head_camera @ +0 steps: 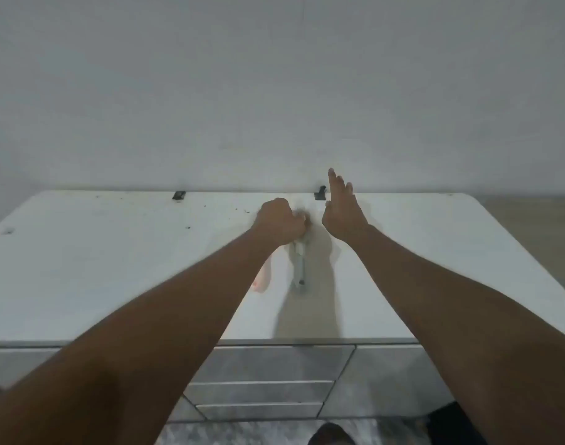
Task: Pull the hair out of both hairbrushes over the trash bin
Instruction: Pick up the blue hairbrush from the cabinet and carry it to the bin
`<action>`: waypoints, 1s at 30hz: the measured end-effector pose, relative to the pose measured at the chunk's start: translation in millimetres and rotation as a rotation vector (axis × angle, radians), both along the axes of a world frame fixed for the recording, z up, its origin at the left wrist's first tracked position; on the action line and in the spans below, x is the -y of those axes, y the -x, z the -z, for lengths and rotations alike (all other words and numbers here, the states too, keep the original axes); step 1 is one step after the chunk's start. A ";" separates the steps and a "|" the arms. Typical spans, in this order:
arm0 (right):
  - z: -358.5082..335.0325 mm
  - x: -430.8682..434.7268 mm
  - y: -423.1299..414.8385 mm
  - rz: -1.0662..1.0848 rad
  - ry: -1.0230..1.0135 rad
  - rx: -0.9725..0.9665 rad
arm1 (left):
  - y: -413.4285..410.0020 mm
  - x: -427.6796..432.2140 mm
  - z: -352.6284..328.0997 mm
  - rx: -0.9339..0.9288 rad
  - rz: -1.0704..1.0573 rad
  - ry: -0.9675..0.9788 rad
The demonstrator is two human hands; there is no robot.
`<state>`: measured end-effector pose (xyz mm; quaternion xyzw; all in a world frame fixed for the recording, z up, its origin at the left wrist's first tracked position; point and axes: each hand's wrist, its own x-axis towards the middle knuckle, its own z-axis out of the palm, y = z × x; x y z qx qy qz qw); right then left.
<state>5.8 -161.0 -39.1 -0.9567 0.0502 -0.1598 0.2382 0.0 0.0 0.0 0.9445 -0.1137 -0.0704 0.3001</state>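
Observation:
Two hairbrushes lie on the white cabinet top (114,268), handles pointing toward me. A grey-white hairbrush (300,268) has its head hidden under my left hand (279,221), which is closed in a fist around it. A white hairbrush with a pinkish tip (264,277) lies just left of it, partly covered by my left wrist. My right hand (342,213) hovers just right of the brushes, flat, with its fingers stretched out and holding nothing. The picture is blurred, so no hair can be made out. No trash bin is in view.
The cabinet stands against a plain wall, with two small black clips (178,195) (320,192) at its back edge and dark specks on its top. Drawers (268,364) face me below. A dark shape (451,422) sits on the floor at the lower right.

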 end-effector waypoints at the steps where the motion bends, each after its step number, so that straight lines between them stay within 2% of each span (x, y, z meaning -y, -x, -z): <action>1: 5.9 0.4 0.8 0.003 0.009 0.018 | 0.3 0.3 5.3 -0.027 0.020 -0.014; 7: 36.8 3.0 8.6 0.024 0.032 -0.004 | 8.3 0.1 33.4 -0.168 -0.022 -0.018; 15: 37.5 3.0 34.4 -0.018 -0.007 0.108 | 28.1 6.7 40.8 -0.077 -0.051 0.052; 24: 20.5 4.0 62.2 -0.003 0.056 0.044 | 58.7 -0.4 32.9 -0.174 -0.157 0.368; 30: 3.5 -27.4 74.4 -0.064 0.084 0.111 | 79.0 -40.4 17.3 -0.046 -0.319 0.648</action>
